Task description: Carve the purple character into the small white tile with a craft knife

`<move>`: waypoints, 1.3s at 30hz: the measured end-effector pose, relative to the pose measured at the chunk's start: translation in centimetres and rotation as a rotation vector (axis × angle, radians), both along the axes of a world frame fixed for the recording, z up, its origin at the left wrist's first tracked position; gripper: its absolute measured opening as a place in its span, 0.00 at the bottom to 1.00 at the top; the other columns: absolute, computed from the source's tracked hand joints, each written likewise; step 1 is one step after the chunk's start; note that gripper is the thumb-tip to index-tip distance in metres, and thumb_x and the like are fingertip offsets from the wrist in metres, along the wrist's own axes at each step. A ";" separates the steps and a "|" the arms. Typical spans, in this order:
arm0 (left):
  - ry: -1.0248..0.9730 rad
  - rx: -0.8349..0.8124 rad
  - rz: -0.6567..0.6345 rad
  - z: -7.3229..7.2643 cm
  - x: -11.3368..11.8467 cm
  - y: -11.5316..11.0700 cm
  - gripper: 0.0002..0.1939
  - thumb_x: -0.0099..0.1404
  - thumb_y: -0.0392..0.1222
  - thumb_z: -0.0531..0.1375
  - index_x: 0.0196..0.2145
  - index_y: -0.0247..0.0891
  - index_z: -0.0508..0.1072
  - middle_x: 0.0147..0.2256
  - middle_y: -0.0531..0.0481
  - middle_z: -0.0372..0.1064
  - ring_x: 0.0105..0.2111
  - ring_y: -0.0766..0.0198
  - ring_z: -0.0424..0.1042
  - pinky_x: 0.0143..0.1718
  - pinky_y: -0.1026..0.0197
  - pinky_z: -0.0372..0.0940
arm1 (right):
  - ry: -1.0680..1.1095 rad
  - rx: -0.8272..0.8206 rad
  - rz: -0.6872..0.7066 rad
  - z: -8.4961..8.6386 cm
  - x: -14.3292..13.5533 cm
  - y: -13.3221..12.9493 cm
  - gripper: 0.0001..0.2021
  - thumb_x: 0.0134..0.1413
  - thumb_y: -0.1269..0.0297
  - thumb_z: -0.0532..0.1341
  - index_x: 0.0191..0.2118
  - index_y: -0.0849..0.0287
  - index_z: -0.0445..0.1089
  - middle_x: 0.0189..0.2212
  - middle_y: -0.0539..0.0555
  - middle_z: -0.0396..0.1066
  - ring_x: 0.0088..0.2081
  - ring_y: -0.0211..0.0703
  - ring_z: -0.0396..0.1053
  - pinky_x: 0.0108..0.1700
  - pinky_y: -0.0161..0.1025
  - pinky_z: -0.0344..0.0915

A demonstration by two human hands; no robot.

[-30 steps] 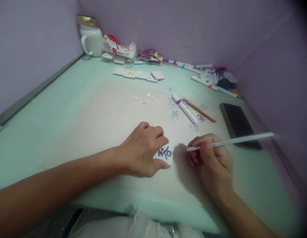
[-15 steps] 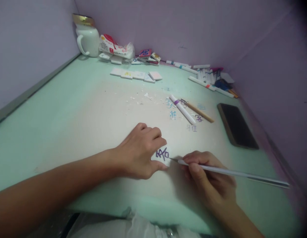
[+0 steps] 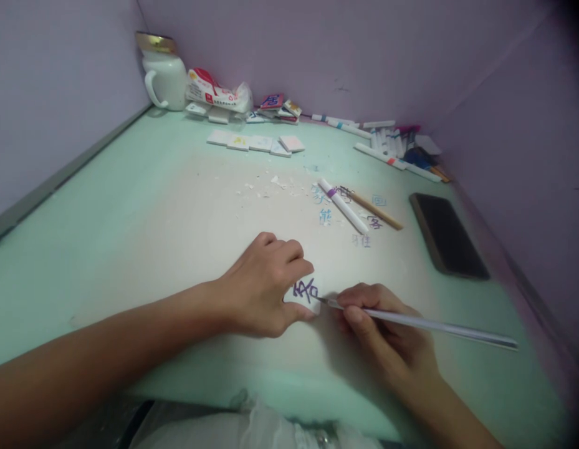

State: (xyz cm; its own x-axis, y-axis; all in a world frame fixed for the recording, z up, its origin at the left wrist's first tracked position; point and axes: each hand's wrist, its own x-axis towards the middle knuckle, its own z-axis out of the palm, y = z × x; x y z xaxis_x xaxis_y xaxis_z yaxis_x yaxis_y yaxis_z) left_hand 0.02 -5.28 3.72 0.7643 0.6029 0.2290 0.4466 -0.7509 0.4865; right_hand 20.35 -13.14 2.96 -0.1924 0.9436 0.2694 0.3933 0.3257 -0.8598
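A small white tile (image 3: 312, 304) with a purple character drawn on it lies on the table. My left hand (image 3: 270, 287) grips it between the thumb and a finger at opposite edges. Between the thumb and fingers of my right hand (image 3: 382, 324) is a slim silver knife (image 3: 439, 325), slanting low to the right. Its pointed dark tip is at the right side of the tile, beside the purple strokes. Whether the tip touches the tile cannot be made out.
On the pale green table (image 3: 106, 187) lie a white marker (image 3: 344, 207), a wooden stick (image 3: 376, 211) and a dark phone (image 3: 448, 236). Behind are white shavings, tiles (image 3: 260, 143), a mug (image 3: 166, 81), a plastic packet (image 3: 218, 91) and several markers (image 3: 386, 143). Purple walls enclose the table.
My right hand and the knife have shifted slightly left, and the knife's far end has swung left. The left hand keeps its hold on the tile.
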 end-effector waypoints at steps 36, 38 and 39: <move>0.021 0.002 -0.006 0.0 -0.1 0.0 0.20 0.56 0.50 0.65 0.41 0.34 0.72 0.37 0.44 0.67 0.38 0.55 0.68 0.44 0.51 0.54 | 0.125 -0.127 -0.208 0.1 -0.4 -0.6 0.08 0.62 0.62 0.57 0.32 0.56 0.67 0.22 0.48 0.64 0.22 0.37 0.60 0.23 0.36 0.52; 0.019 0.004 -0.005 0.0 -0.1 0.0 0.20 0.56 0.50 0.65 0.40 0.34 0.72 0.37 0.44 0.67 0.38 0.55 0.68 0.44 0.51 0.55 | 0.128 -0.115 -0.185 0.1 -0.5 -0.5 0.07 0.62 0.63 0.57 0.32 0.56 0.68 0.21 0.48 0.64 0.23 0.37 0.61 0.25 0.36 0.53; 0.019 0.006 -0.005 0.0 -0.1 0.0 0.20 0.56 0.50 0.65 0.40 0.34 0.72 0.37 0.44 0.67 0.38 0.55 0.68 0.44 0.51 0.55 | 0.130 -0.111 -0.180 0.1 -0.6 -0.5 0.07 0.61 0.63 0.57 0.32 0.56 0.69 0.21 0.48 0.64 0.23 0.37 0.61 0.25 0.36 0.54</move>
